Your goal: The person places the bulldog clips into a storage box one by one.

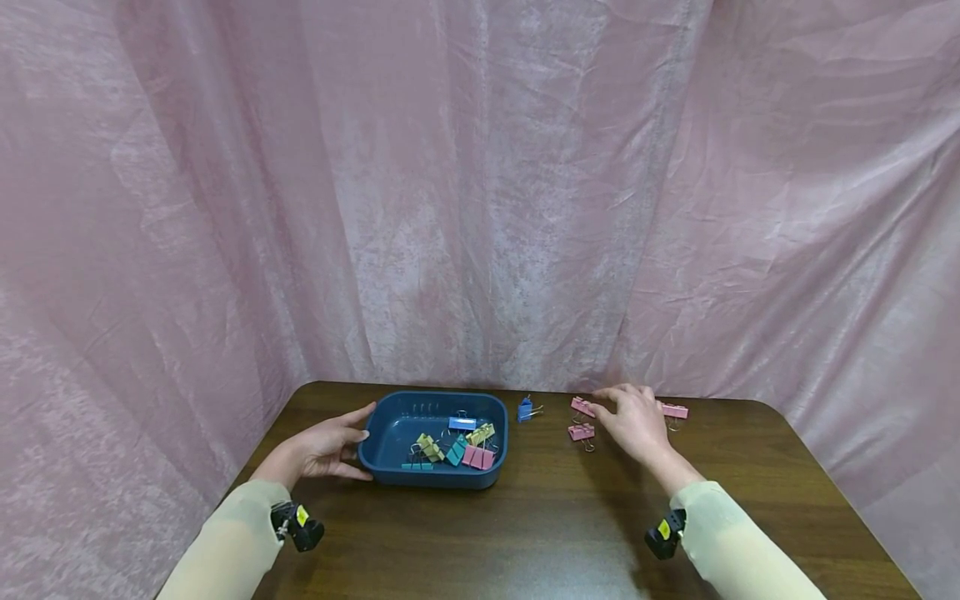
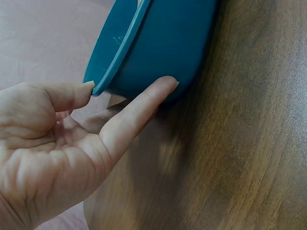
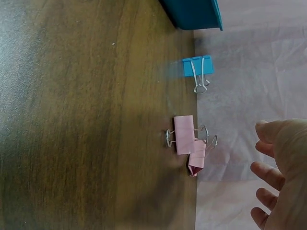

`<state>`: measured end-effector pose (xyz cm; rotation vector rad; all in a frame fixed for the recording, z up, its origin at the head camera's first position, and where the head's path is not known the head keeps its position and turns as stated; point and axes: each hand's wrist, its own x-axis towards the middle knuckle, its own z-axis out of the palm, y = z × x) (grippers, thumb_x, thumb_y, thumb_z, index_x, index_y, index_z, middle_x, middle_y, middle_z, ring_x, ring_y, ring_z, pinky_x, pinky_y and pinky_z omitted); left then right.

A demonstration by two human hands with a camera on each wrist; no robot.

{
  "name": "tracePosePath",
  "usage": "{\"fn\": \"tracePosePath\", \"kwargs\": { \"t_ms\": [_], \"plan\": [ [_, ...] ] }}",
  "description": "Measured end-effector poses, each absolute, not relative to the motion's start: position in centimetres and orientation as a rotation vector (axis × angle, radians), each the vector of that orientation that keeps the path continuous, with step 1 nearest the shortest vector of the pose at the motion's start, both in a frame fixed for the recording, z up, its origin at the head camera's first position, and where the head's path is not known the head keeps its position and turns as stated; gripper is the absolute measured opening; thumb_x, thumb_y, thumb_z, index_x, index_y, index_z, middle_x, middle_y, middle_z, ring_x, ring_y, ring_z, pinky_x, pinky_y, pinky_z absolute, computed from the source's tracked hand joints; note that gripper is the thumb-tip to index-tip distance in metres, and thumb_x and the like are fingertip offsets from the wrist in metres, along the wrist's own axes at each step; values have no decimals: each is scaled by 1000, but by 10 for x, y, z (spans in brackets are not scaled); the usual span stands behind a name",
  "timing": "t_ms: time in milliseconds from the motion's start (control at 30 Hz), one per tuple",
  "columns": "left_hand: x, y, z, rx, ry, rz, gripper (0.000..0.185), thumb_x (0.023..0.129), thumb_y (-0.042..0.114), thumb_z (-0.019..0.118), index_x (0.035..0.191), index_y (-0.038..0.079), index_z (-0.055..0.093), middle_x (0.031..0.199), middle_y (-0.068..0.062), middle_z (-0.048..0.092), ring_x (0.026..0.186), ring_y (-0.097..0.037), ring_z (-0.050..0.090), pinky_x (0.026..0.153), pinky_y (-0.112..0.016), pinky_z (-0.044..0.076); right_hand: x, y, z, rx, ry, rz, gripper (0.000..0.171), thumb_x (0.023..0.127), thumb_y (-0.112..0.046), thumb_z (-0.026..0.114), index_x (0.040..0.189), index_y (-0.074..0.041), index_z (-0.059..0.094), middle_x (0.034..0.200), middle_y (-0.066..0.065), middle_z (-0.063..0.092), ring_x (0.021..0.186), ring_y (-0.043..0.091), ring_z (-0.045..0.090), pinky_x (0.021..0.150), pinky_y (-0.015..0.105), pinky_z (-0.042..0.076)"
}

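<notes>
Binder clips in yellow, teal, pink and blue [image 1: 457, 446] are heaped in the blue plastic tray [image 1: 384, 446], mostly toward the side away from the left hand [image 1: 326, 446]. That hand is laid open against the tray's near-left corner: in the left wrist view the thumb tip touches the rim and a straight finger [image 2: 144, 103] presses the outer wall, nothing being gripped.

A lone blue binder clip [image 1: 527, 408] lies on the wooden table [image 1: 525, 533] between the tray and the right hand [image 1: 633, 421]. The right hand is held with relaxed, slightly spread fingers over a group of pink binder clips: one [image 1: 582, 406] at its fingertips, one [image 1: 581, 432] just beside it toward the person, and a third [image 1: 675, 411] on the hand's far side. Whether the fingertips touch the first clip cannot be told. Nothing is held.

These clips lie close to the table's far edge, where the pink curtain [image 1: 480, 192] hangs. Bare tabletop stretches between both forearms and toward the person.
</notes>
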<state>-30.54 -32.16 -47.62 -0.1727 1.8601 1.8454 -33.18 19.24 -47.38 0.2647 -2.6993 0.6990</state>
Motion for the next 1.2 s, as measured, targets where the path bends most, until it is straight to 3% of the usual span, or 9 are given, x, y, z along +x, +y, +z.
{"fn": "tracePosePath", "kwargs": {
  "t_ms": [633,1200],
  "plan": [
    [-305,-322,-476,-158,1862,1841,63,111,7,36,166,23,10,159,-38,17,133,-60,42,88,-66,53,-329,194,-491,251,-2804,557,29,86,-37,78,101,-12,79,117,16,70,109,44,53,82,57,40],
    [-304,-321,-473,-142,1846,1831,63,111,8,35,166,23,8,161,-37,10,135,-60,39,89,-66,52,-330,187,-498,243,-2828,499,13,85,-34,77,83,-22,76,108,12,71,107,44,53,78,56,40]
  ]
}}
